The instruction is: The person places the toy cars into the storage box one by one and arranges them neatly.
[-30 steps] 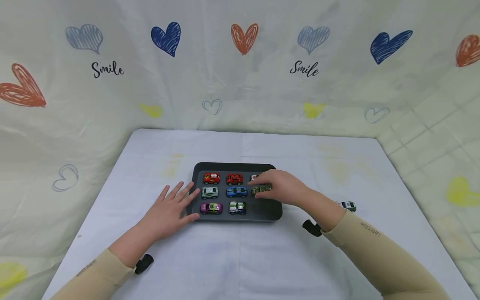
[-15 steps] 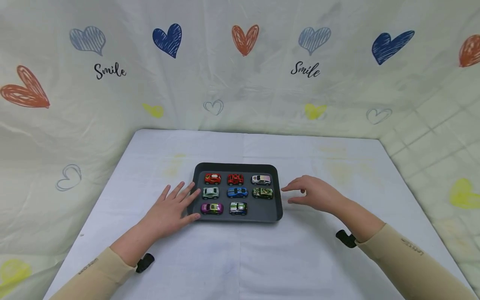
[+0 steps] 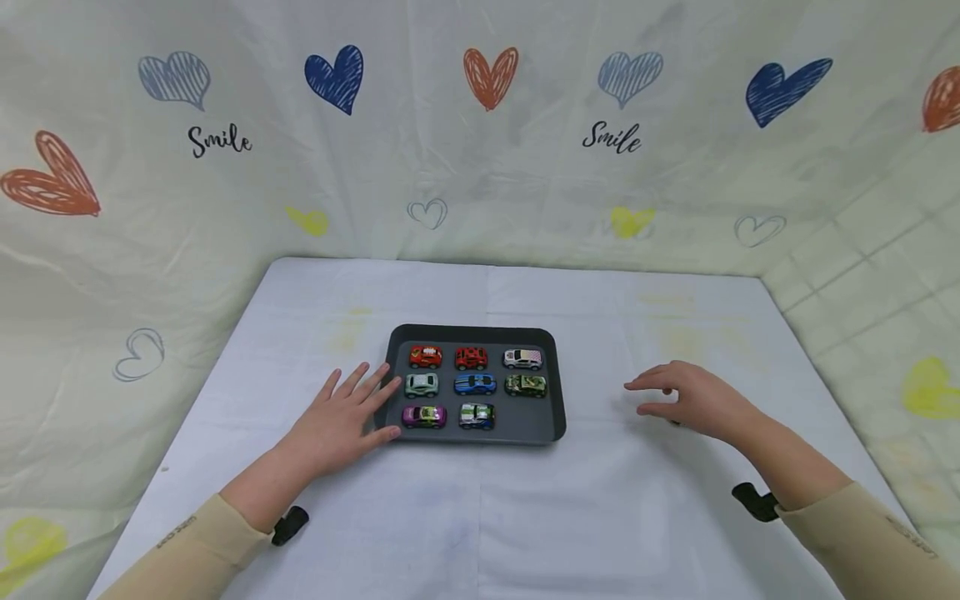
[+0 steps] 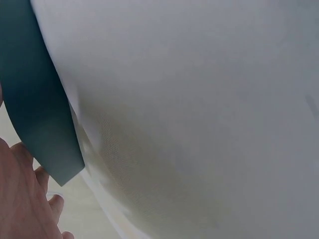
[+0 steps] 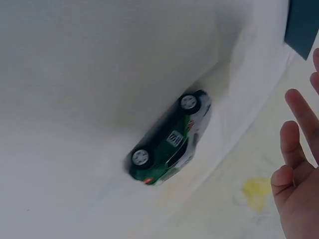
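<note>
A dark grey baking tray (image 3: 525, 427) holds several small toy cars in rows, among them a blue car (image 3: 475, 384), a camouflage car (image 3: 526, 386) and a purple car (image 3: 423, 417). My left hand (image 3: 330, 432), fingers straight and spread, touches the tray's left rim. To the right of the tray, my right hand (image 3: 693, 398) hovers with loosely bent fingers and holds nothing. Below it a green and white toy car (image 5: 167, 142) stands on the table, almost wholly hidden by the hand in the head view but plain in the right wrist view.
A white cloth covers the table (image 3: 480, 517). Behind it hangs a pale curtain (image 3: 525, 167) printed with hearts. The tray's lower right part shows bare metal beside the silver-striped car (image 3: 476, 417).
My right hand has left the camouflage car, drawn out of the tray and moved right, over the green and white car. The left hand has stayed at the tray's rim.
</note>
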Motion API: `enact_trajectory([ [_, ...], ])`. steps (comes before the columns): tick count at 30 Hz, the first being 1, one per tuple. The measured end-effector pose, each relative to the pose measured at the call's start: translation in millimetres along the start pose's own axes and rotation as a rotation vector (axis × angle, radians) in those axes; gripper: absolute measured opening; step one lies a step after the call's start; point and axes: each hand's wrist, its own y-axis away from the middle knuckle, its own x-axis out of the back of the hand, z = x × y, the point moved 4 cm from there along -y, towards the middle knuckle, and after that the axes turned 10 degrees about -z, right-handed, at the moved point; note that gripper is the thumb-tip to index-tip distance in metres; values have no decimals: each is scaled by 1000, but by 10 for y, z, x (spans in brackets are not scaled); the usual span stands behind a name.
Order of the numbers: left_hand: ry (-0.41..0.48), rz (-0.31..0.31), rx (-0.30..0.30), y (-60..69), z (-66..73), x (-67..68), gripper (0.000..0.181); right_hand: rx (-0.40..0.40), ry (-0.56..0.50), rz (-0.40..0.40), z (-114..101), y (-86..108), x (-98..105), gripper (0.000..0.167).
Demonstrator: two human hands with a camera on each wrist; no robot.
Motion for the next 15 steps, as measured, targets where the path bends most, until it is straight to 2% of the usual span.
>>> enact_trajectory([
  [8, 1, 1, -2, 3, 8, -4, 80, -50, -37, -7, 318, 261, -5, 38],
  [15, 1, 4, -1, 11, 5, -3, 80, -69, -17, 0, 515, 403, -22, 36],
])
